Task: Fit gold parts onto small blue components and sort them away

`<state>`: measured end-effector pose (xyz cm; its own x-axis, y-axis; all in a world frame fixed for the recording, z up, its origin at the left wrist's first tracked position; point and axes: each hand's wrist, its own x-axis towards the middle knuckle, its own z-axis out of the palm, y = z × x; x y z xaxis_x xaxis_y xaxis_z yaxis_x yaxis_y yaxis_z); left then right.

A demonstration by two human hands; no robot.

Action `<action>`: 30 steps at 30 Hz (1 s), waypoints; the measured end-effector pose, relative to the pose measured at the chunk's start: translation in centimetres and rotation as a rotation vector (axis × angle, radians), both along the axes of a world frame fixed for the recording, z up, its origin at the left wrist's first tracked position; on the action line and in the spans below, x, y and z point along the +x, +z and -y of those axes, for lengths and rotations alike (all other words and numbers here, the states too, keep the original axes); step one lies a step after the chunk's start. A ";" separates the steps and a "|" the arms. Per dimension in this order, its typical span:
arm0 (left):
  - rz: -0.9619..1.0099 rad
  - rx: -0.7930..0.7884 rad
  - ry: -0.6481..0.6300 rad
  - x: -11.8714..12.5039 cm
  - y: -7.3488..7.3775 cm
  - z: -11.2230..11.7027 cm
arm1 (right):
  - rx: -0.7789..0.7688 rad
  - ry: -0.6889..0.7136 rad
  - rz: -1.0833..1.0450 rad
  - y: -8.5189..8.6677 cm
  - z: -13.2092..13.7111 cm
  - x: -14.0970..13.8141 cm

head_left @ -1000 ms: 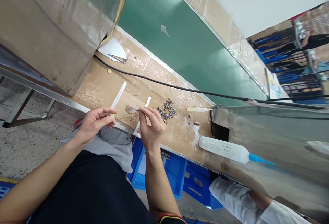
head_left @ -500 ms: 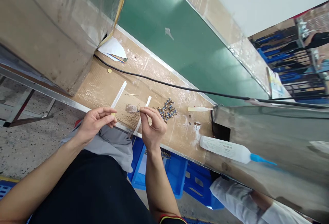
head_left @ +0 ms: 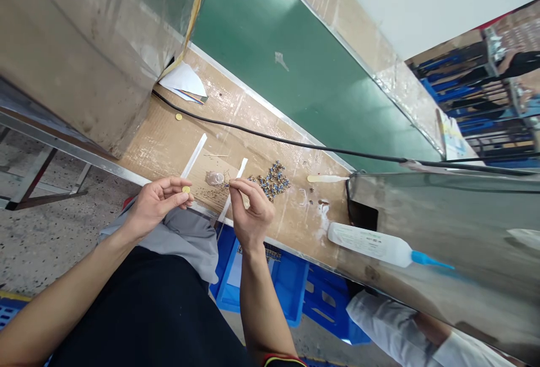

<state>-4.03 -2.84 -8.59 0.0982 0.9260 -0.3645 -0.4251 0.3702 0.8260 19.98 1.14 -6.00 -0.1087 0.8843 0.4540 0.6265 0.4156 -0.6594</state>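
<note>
Between thumb and fingers, my left hand (head_left: 162, 201) pinches a small round yellow disc (head_left: 186, 189) above the bench's front edge. My right hand (head_left: 252, 208) is closed in a pinch, and whatever its fingertips hold is too small to make out. Just left of those fingertips lies a small clear plastic dish (head_left: 216, 178) on a brown board (head_left: 211, 164) scattered with tiny dark bits. To the right of my right hand, a pile of small blue and brass-coloured metal parts (head_left: 275, 180) rests on the bench. Another yellow disc (head_left: 179, 117) lies farther back, near the cable.
A black cable (head_left: 270, 137) crosses the bench. White strips (head_left: 194, 155) are stuck to the board. At right lie a cream-coloured stick (head_left: 327, 179) and a white bottle with a blue nozzle (head_left: 369, 243). A blue bin (head_left: 291, 285) is below the edge; another person's sleeve (head_left: 379, 316) shows lower right.
The yellow disc in my left hand now shows more of its face. My right fingertips have shifted very slightly, away from the clear dish. Everything else stays put.
</note>
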 end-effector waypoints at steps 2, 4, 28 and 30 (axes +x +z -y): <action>-0.043 0.005 -0.029 0.2 0.5 0.5 | -0.003 -0.002 -0.038 0.9 0.9 -0.3; -0.093 0.011 -0.065 0.5 1.5 1.1 | -0.013 0.017 -0.098 1.9 2.0 -0.9; -0.621 0.387 -0.096 1.3 5.9 3.0 | 0.032 0.094 -0.237 3.6 5.2 -4.3; -0.623 0.383 -0.092 1.4 6.0 3.0 | 0.031 0.092 -0.229 3.6 5.2 -4.3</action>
